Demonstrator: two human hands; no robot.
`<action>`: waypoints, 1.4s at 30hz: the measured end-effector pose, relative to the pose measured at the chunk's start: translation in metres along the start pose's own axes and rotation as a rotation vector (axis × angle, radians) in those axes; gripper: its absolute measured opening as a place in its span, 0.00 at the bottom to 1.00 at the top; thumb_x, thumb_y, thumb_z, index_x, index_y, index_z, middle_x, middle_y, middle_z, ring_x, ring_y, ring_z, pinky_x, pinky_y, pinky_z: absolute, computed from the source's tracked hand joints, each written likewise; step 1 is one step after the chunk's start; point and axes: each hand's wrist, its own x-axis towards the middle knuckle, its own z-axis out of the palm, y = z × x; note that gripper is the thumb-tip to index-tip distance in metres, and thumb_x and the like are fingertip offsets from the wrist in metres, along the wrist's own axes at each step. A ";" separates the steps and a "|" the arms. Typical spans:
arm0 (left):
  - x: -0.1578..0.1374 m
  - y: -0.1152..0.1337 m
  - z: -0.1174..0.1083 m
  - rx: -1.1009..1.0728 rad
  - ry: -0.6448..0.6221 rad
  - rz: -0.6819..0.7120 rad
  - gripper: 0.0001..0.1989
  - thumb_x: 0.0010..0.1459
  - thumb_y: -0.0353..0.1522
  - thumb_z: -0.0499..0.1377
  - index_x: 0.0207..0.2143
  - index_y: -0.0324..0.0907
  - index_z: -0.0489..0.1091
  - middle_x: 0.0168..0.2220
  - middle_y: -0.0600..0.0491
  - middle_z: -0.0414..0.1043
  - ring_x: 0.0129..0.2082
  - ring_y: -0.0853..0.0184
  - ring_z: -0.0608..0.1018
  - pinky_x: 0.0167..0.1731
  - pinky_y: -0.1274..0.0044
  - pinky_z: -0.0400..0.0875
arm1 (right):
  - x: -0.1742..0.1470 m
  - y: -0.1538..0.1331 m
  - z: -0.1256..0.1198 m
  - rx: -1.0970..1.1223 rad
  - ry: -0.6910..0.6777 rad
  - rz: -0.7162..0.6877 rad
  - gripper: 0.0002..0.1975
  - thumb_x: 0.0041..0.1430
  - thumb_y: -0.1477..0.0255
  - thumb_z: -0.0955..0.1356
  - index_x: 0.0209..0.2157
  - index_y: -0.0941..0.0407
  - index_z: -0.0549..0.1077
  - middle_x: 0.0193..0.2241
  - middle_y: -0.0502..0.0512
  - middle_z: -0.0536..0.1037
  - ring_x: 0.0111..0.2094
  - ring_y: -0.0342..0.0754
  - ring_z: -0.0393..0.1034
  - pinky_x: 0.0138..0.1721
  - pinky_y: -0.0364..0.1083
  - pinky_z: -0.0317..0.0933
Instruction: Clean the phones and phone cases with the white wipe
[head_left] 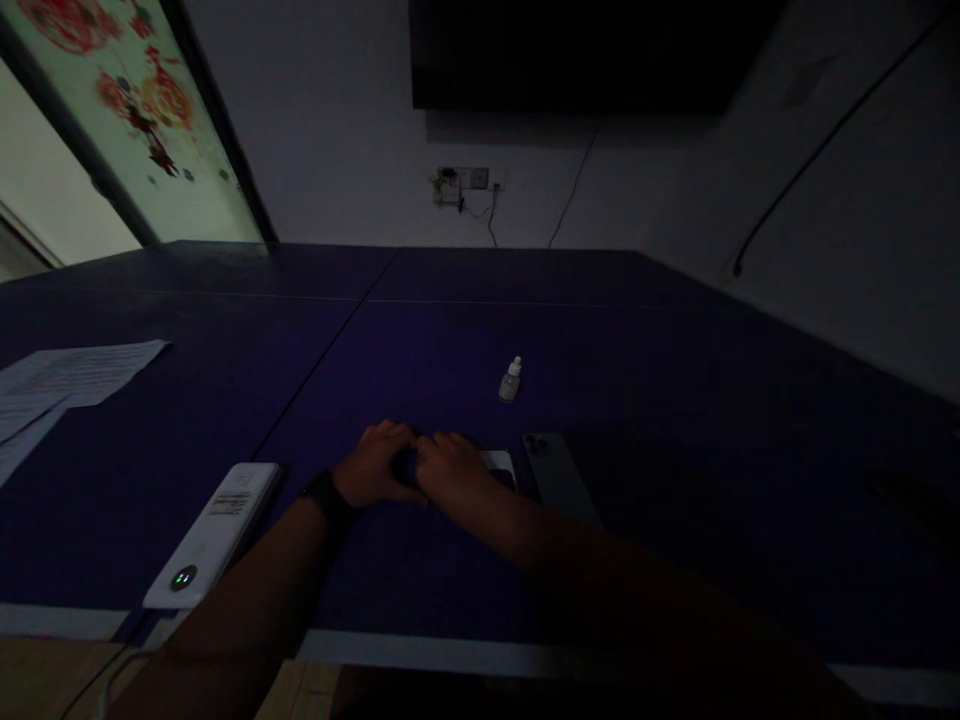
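Note:
My left hand (pixel 377 465), with a dark watch on its wrist, rests low over the blue table. Its fingers and thumb curve round a dark gap and meet my right hand. My right hand (pixel 452 475) is closed, fingers curled down against the left fingertips. Whatever lies between the two hands is hidden in the dim light. Partly behind the right wrist sits a flat white-edged object (pixel 499 460) with a dark part. Just right of it a grey smartphone (pixel 562 480) lies face down, its camera lenses at the far end. Beyond the hands stands a small dropper bottle (pixel 509 383) with a white top.
A white power bank (pixel 217 525) with a lit display and a cable lies beside my left forearm. Printed papers (pixel 82 375) lie at the far left. The table's pale front edge (pixel 450 652) is close to me. Wall sockets (pixel 469 180) and a dark screen (pixel 577 60) are ahead.

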 end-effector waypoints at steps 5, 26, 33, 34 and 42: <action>0.000 0.004 -0.003 -0.046 -0.009 0.018 0.39 0.35 0.55 0.74 0.48 0.50 0.73 0.47 0.51 0.76 0.48 0.53 0.73 0.48 0.64 0.62 | -0.035 0.034 -0.005 -0.075 -0.061 0.122 0.10 0.64 0.82 0.65 0.36 0.60 0.79 0.38 0.67 0.79 0.42 0.55 0.74 0.40 0.50 0.66; 0.001 0.007 -0.003 -0.041 -0.012 0.015 0.38 0.35 0.55 0.74 0.46 0.48 0.73 0.46 0.51 0.76 0.47 0.53 0.73 0.46 0.65 0.62 | -0.041 0.047 -0.014 -0.117 -0.132 0.109 0.12 0.66 0.82 0.63 0.38 0.60 0.79 0.40 0.65 0.78 0.43 0.55 0.74 0.40 0.50 0.66; 0.002 0.009 -0.004 -0.050 -0.005 0.011 0.37 0.33 0.53 0.75 0.45 0.48 0.74 0.45 0.51 0.76 0.47 0.53 0.73 0.46 0.65 0.61 | -0.056 0.061 -0.016 -0.152 -0.162 0.166 0.14 0.65 0.83 0.62 0.37 0.59 0.79 0.40 0.64 0.79 0.42 0.55 0.74 0.39 0.50 0.65; 0.002 0.008 -0.004 -0.049 -0.006 0.009 0.37 0.33 0.54 0.75 0.45 0.48 0.74 0.45 0.51 0.76 0.47 0.53 0.73 0.46 0.65 0.61 | -0.053 0.058 -0.015 -0.146 -0.154 0.154 0.14 0.65 0.83 0.62 0.37 0.59 0.79 0.40 0.63 0.79 0.42 0.55 0.74 0.40 0.49 0.64; 0.001 0.007 -0.003 -0.059 0.012 0.023 0.37 0.35 0.56 0.73 0.45 0.48 0.73 0.46 0.51 0.76 0.47 0.54 0.73 0.47 0.65 0.61 | -0.026 0.038 -0.008 -0.035 -0.040 0.018 0.12 0.69 0.76 0.63 0.41 0.56 0.79 0.43 0.60 0.77 0.45 0.53 0.69 0.43 0.50 0.62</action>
